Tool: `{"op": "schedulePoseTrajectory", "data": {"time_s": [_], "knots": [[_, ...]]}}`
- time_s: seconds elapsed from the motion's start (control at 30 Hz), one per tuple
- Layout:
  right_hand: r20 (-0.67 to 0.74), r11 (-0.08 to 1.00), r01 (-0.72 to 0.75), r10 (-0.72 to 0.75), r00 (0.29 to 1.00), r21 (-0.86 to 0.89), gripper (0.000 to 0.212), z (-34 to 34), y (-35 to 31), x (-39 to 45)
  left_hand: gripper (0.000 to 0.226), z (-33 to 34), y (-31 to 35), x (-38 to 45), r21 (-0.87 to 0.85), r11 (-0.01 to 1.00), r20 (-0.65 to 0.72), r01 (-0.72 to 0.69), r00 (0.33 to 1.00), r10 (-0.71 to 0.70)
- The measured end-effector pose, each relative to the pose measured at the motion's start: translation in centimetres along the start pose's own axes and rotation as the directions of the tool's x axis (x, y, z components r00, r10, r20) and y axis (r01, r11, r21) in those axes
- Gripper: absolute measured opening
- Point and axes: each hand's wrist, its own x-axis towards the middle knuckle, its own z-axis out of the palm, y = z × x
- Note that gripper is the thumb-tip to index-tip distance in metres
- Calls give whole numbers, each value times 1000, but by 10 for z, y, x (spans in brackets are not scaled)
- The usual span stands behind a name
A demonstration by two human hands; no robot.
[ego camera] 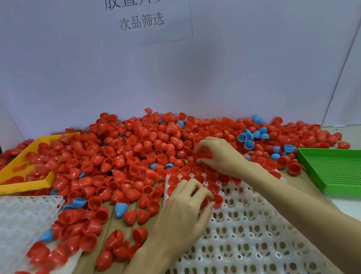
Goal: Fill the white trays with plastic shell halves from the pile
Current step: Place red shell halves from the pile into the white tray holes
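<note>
White tray nearest, far rows filled. Left hand curls on a red shell half, seemingly; right hand pinches another at pile, 12 o'clock. Light, stiff, slick: pinch rims.

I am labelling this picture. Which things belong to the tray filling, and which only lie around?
Job: pile of red plastic shell halves; white moulded tray; left hand; right hand.

Idle: yellow plastic tray; green perforated tray; printed paper sign.
</note>
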Motion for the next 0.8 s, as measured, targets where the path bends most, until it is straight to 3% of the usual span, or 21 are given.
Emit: {"op": "schedulePoseTrajectory", "data": {"time_s": [0.23,0.33,0.43,0.57,0.63,0.73,0.8], "knots": [[-145,893,-40,117,982,447,27,-25,-6,-50,21,2,1,0,27,999,-102,46,994,-43],[-109,809,-29,115,987,588,33,-43,-21,-74,41,-1,1,2,-89,987,-182,133,972,-147],[-20,743,-35,65,998,668,44,-53,-42,-98,55,-4,3,1,-227,967,-162,114,975,-153],[20,692,-20,8,1000,721,72,-55,-60,-124,36,-9,3,0,-184,983,-200,-13,980,-24],[-10,631,-28,56,998,776,73,-58,-59,-130,31,-12,4,2,-211,977,-260,-21,965,-36],[-60,585,-51,168,984,809,56,-64,-53,-133,28,-22,0,8,-305,949,-358,84,913,-196],[-46,545,-68,193,980,835,49,-65,-50,-134,42,-34,-13,11,-334,922,-410,194,851,-327]]}}
